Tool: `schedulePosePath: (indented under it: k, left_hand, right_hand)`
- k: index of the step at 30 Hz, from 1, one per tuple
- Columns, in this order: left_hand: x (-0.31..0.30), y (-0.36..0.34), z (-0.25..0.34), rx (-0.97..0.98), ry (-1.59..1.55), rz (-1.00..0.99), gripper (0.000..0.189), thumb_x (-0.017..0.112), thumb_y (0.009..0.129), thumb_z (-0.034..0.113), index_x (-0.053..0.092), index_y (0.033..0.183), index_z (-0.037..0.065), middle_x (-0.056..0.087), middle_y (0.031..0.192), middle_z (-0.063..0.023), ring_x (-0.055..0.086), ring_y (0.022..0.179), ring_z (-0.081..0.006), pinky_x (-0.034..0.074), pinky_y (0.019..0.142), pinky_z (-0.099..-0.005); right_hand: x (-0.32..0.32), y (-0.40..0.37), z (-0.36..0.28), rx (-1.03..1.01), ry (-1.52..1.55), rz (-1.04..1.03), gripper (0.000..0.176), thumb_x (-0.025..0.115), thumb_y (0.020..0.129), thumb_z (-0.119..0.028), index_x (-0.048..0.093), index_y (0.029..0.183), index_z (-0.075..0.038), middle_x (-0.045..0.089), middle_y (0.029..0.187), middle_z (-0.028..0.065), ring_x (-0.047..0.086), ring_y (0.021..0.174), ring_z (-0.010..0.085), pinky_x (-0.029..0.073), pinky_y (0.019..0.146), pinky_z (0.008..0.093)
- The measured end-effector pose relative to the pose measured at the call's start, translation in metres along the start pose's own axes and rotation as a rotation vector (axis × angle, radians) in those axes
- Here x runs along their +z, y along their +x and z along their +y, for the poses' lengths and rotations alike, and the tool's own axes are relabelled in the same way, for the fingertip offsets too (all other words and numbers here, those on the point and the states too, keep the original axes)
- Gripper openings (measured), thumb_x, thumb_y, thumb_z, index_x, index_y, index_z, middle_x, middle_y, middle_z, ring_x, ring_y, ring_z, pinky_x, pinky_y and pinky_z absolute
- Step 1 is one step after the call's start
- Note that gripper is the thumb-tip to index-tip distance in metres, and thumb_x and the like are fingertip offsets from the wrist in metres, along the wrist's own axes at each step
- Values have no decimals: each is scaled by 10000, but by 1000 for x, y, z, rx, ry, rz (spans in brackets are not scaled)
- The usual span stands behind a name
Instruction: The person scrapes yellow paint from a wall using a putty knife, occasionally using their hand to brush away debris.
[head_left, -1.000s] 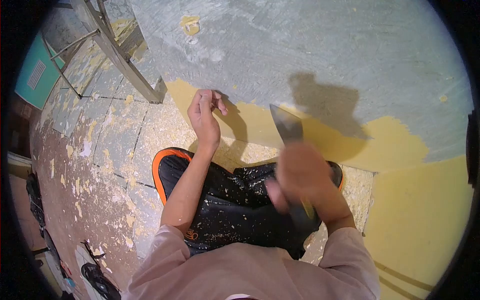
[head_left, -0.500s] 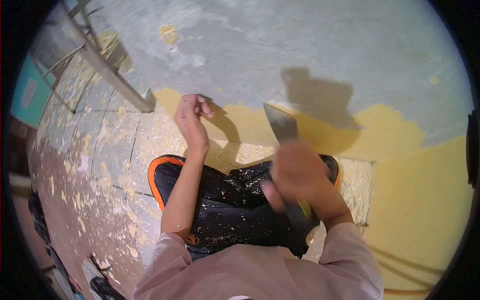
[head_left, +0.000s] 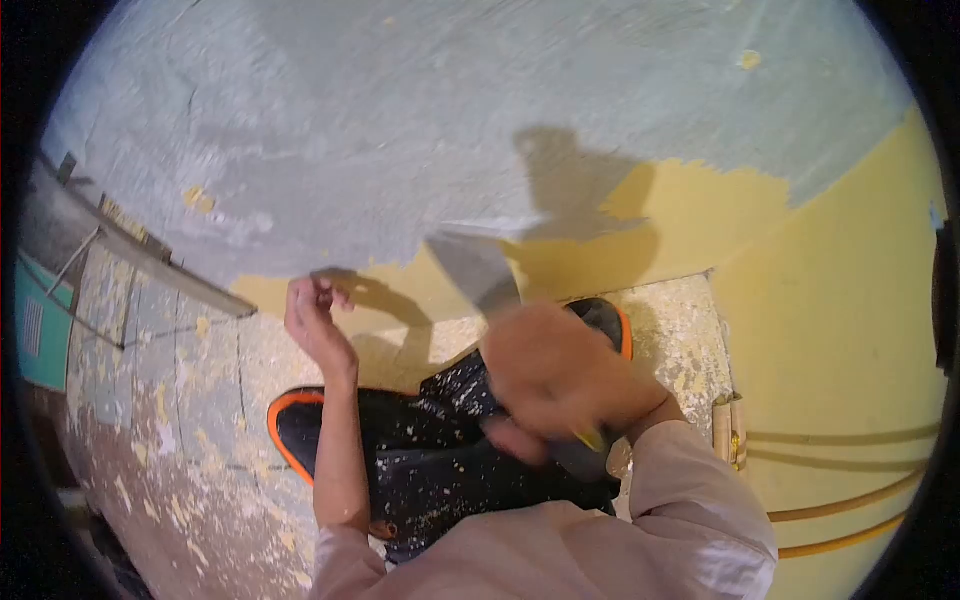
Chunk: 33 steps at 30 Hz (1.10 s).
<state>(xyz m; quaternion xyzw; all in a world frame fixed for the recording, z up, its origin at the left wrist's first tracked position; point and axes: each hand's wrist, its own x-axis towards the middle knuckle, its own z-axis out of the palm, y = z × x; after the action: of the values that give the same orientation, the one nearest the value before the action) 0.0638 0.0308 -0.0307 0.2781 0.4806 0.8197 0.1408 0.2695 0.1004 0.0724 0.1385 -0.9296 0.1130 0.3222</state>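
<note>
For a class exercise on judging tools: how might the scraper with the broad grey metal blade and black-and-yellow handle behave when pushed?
The scraper probably stays stiff, since its metal blade looks straight. It seems unlikely to roll, given that broad, flat shape. Twisting looks less likely while the right hand wraps the handle.

No legible text, brand, number or sign. Pale block of fine parallel lines (head_left: 33,328) on the teal panel (head_left: 55,365), at left: too small to read. Small orange mark (head_left: 383,530) on the black trousers (head_left: 440,490): blurred, unreadable.
</note>
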Motion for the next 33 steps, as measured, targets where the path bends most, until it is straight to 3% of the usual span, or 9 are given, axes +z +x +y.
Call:
schedulePosePath:
  k: [2,6,11,17,18,23,29,30,33]
  left_hand:
    - [-3,6,-3,-14,9,-13,268,399,937,223,485,782,22,480,687,-53,469,595,-131,412,549,-269]
    - [-5,7,-3,1,0,-11,283,402,944,242,491,779,30,477,677,-42,457,584,-127,398,558,-264]
    - [0,7,2,-25,-8,-14,257,404,940,222,475,782,33,487,703,-51,469,580,-130,409,557,-269]
    - [0,1,-1,-30,-17,-52,233,413,932,207,477,794,31,485,712,-56,477,584,-133,419,543,-264]
    - [0,1,-1,-30,-11,-79,231,416,933,207,476,793,33,489,724,-57,479,587,-133,421,545,-267]
    - [-1,1,-2,2,7,-84,247,418,940,225,475,794,33,490,715,-58,480,592,-133,417,548,-261]
    - [-2,0,-3,10,7,-102,260,408,946,219,479,783,29,494,727,-55,483,600,-128,413,549,-259]
    - [-3,-2,-3,2,7,-100,260,408,946,219,479,783,29,494,727,-55,483,600,-128,413,549,-259]
    - [-2,-1,-4,-6,-8,-81,267,415,942,232,482,783,28,493,707,-53,484,602,-126,413,546,-258]
  right_hand:
    - [8,4,-8,195,-91,-277,223,660,538,-189,461,479,-105,437,519,68,516,528,250,389,466,358]
    - [13,9,-2,-86,603,-66,255,681,663,-139,432,608,-130,392,496,-1,448,400,195,360,374,312]
    - [46,3,22,-124,376,449,255,693,642,-43,452,684,-114,384,493,-5,422,389,183,330,360,307]
    - [55,-5,35,-169,522,355,230,671,666,19,472,704,-91,375,502,-25,375,374,149,285,351,272]
    - [36,-1,28,-235,319,44,229,678,674,-7,469,689,-100,387,522,-36,399,400,148,304,360,270]
    - [10,2,12,-260,215,160,211,682,714,-103,476,673,-98,411,566,-10,451,485,164,347,401,275]
    - [-31,6,-26,280,-43,-213,246,660,627,-25,427,655,-99,477,677,44,508,619,250,428,574,384]
    - [10,-16,17,-83,513,237,236,665,624,-28,443,665,-98,514,705,50,527,633,259,447,617,400]
    - [-15,7,-4,-141,182,196,241,678,650,-5,457,635,-101,382,534,10,382,420,178,285,366,316]
